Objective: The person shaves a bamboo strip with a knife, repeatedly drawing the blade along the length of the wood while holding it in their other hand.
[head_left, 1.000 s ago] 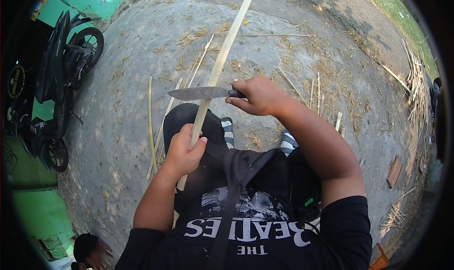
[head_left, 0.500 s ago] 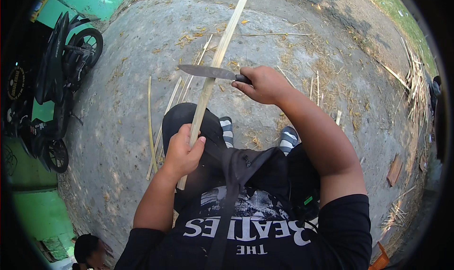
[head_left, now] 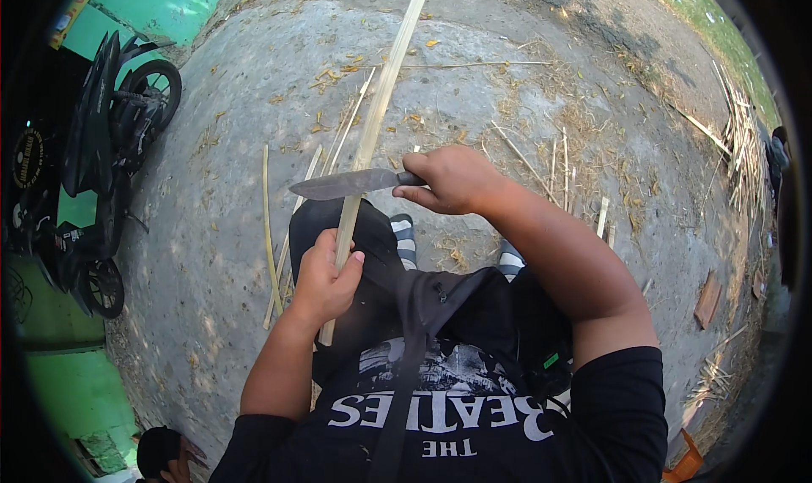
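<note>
A long, pale strip of split wood, perhaps bamboo (head_left: 382, 94), slants up from my lap and runs out past the top of the picture. Near its lower end my left hand (head_left: 325, 278) grips it, thumb along one side, with a short end sticking out below. My right hand (head_left: 452, 181) is closed round the dark handle of a knife (head_left: 342, 184). Its broad grey blade lies across the strip, just above my left hand and over my knee, with the tip pointing left. The strip is partly hidden under the blade.
Thin loose strips (head_left: 269, 229) lie on the concrete ground (head_left: 220, 297) left of my knee and beyond my feet. A heap of split sticks (head_left: 744, 153) is at the far right. Motorcycles (head_left: 101, 145) stand at left; a person (head_left: 161, 453) is at lower left.
The knife in my right hand has slid down the strip, toward me and leftward, closer to my left hand. My left hand keeps its grip, almost in place.
</note>
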Demonstrator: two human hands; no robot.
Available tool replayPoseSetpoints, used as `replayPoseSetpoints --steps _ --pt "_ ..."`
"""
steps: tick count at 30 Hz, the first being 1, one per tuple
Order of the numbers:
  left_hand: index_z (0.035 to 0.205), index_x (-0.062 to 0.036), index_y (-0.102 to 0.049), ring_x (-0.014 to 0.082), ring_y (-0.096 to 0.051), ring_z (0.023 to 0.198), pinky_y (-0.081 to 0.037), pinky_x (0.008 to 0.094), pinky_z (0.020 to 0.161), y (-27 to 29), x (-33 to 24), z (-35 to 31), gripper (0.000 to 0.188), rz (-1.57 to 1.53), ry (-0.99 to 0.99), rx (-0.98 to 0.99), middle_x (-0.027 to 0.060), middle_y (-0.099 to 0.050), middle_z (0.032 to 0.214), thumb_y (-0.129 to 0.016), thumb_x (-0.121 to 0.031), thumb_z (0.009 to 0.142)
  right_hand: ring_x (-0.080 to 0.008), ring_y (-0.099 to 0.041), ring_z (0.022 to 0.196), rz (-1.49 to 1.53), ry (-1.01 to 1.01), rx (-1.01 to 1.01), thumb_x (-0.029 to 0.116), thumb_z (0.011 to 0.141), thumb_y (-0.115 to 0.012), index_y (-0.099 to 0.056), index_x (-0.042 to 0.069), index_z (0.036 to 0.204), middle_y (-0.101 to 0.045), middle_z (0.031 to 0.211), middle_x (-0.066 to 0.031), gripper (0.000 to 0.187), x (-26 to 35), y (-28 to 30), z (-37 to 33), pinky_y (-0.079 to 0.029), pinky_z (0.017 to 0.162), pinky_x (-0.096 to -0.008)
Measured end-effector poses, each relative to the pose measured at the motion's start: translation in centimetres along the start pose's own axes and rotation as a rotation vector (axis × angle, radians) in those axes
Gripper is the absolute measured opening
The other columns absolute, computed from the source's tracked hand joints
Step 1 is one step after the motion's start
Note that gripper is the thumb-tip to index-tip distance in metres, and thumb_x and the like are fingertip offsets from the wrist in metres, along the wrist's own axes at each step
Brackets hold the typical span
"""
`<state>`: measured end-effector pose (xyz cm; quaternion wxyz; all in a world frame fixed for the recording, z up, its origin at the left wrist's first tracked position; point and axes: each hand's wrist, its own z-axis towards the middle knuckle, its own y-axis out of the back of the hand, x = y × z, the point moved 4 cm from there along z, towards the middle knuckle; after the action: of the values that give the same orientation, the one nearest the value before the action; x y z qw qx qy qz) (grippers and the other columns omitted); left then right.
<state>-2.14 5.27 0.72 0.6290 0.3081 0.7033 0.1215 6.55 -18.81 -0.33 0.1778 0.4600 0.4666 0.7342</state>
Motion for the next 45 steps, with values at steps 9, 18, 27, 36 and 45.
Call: replayPoseSetpoints --steps 9,18,27,36,45 --pt "0.108 0.003 -0.057 0.011 -0.055 0.07 -0.046 0.0298 0.064 0.0 1.5 0.2 0.022 -0.084 -0.049 -0.013 0.0036 -0.06 0.078 -0.067 -0.011 0.093 -0.0416 -0.068 0.074 -0.072 0.011 -0.034 0.057 0.094 -0.063 -0.062 0.009 0.091 -0.068 0.074 -0.0165 0.048 -0.7 0.0 0.3 -0.053 0.067 -0.0533" --pt "0.11 -0.0056 -0.054 0.0034 -0.042 0.049 -0.035 0.021 0.044 -0.2 2.1 0.6 0.021 -0.458 0.077 0.138 -0.004 -0.05 0.07 -0.061 -0.025 0.105 -0.0434 -0.066 0.074 0.037 0.051 -0.044 0.049 0.095 -0.06 -0.06 0.007 0.091 -0.067 0.075 -0.0175 0.042 -1.6 0.6 -0.7 -0.05 0.066 -0.0543" --pt "0.111 -0.0064 -0.052 0.0052 -0.043 0.046 -0.037 0.0214 0.041 -0.1 1.1 0.2 0.029 -0.459 0.068 0.16 -0.0018 -0.05 0.068 -0.059 -0.035 0.106 -0.042 -0.067 0.072 0.04 0.037 -0.091 0.056 0.09 -0.068 -0.064 0.009 0.087 -0.067 0.07 -0.0152 0.047 -1.1 2.0 -1.1 -0.052 0.063 -0.0527" --pt "0.108 -0.0047 -0.054 0.006 -0.048 0.05 -0.04 0.0221 0.045 0.8 0.1 -1.6 0.026 -0.42 0.032 0.124 -0.0017 -0.053 0.068 -0.06 -0.03 0.105 -0.0335 -0.062 0.059 0.329 -0.054 -0.359 0.042 0.092 -0.074 -0.066 0.005 0.085 -0.062 0.065 -0.0136 0.039 0.5 6.8 -2.5 -0.048 0.059 -0.0431" --pt "0.106 0.0025 -0.061 0.0128 -0.058 0.061 -0.047 0.0301 0.058 2.0 0.0 -5.0 0.031 0.08 -0.265 0.082 0.0063 -0.063 0.071 -0.065 -0.028 0.102 -0.0065 -0.052 0.076 0.894 -0.177 -0.5 0.035 0.099 -0.071 -0.07 0.009 0.124 -0.063 0.084 0.004 0.037 0.0 5.8 -3.6 -0.046 0.069 -0.0289"
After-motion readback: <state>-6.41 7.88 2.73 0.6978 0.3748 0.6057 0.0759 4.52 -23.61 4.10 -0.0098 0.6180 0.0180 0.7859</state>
